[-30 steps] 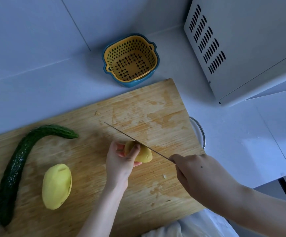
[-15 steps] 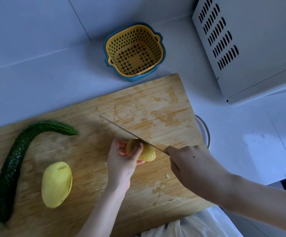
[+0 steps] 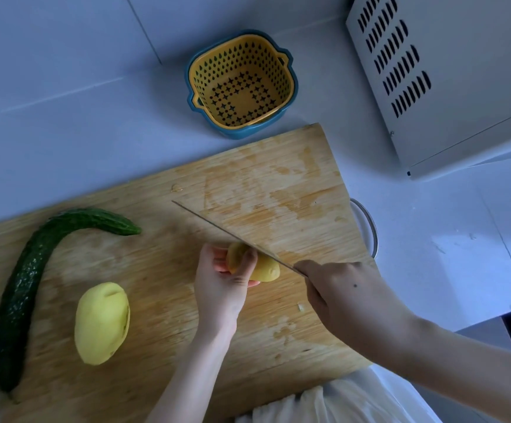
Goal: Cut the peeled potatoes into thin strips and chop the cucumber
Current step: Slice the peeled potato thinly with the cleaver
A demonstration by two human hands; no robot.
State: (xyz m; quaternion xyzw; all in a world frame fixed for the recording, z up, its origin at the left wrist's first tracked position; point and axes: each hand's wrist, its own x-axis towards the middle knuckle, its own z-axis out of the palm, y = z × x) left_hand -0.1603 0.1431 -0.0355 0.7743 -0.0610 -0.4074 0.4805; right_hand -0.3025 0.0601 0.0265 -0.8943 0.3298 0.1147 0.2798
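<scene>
Knife (image 3: 217, 226) still resting across potato (image 3: 265, 269), left hand (image 3: 220, 288) fingers curled, pinching potato, right hand (image 3: 344, 296) fingers wrapped tight round knife handle.

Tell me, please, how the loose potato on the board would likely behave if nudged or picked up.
The loose potato is rounded and egg-shaped, so a nudge would probably roll it on the board. Its peeled surface looks smooth, so likely slippery to grip. It looks whole and solid: probably stiff.

On the board (image 3: 278, 184) the cucumber (image 3: 31, 276) lies left of the whole potato (image 3: 101, 323); behind sits a strainer (image 3: 242, 83), apparently nested.
</scene>
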